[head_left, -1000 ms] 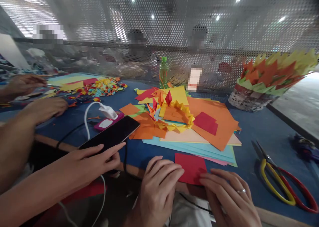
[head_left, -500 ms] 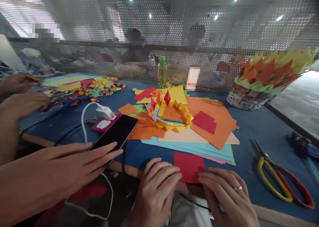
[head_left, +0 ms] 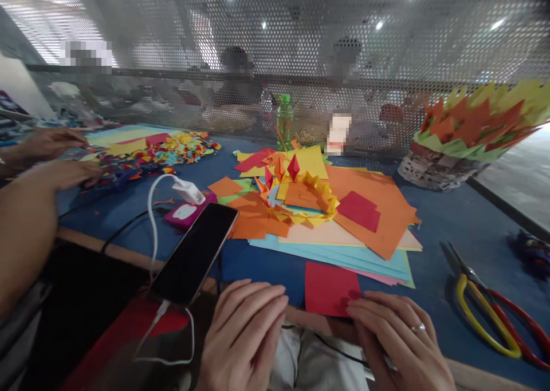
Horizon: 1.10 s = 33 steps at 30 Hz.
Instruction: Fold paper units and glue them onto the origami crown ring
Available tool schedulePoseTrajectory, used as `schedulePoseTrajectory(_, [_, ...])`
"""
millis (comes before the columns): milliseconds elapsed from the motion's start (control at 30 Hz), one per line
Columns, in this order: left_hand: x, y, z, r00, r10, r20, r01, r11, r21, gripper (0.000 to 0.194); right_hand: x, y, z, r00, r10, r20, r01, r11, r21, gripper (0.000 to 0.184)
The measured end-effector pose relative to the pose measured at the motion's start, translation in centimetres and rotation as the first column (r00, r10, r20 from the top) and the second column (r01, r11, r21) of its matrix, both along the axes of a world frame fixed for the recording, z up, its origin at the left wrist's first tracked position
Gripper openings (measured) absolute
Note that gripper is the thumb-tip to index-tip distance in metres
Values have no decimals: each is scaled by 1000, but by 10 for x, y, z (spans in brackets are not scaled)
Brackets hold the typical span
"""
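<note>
A red paper square point(head_left: 330, 291) lies flat at the table's front edge, between my hands. My right hand point(head_left: 401, 339), with a ring on one finger, has its bunched fingertips on the lower right corner of the square; its thumb is hidden. To the left of the square, apart from it, my left hand point(head_left: 247, 334) hangs over the table edge with its fingers stretched out and nothing visible in them. Behind the square are coloured paper sheets point(head_left: 296, 251), with a ring of folded yellow paper points point(head_left: 329, 199) on top.
A phone point(head_left: 195, 253) with a white cable juts over the front edge, near a purple box point(head_left: 184, 213). Scissors point(head_left: 485, 299) lie at right, before a paper-petalled basket point(head_left: 442, 165). A green bottle point(head_left: 285, 122) stands behind. Another person's hands point(head_left: 77, 173) are beside paper scraps point(head_left: 184, 150).
My left hand has drawn away from the red paper square, to the left. Another person's hand has left the phone and gone out of view. My right hand stays at the square's corner.
</note>
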<state>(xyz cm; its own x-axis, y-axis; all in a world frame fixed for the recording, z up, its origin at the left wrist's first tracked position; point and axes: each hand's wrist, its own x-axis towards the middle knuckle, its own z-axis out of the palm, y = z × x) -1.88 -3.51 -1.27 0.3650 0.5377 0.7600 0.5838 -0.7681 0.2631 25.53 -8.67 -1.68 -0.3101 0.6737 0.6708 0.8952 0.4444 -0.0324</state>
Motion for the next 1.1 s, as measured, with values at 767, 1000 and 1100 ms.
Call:
schedulePoseTrajectory(767, [-72,44,2,672,661,-333,-713,700,-50,55,4,3,-2,999,49,7,-49,999,-14,16])
schedulePoseTrajectory(1000, [-83,39,0,816,559,-148,-578,801,-157,64,6,4,-2,998,67,18,-67,998,-1,16])
schedulePoseTrajectory(1100, [-85,26,4,832,551,-62,-547,799,-251,61,7,6,0,996,80,30,-80,997,0,15])
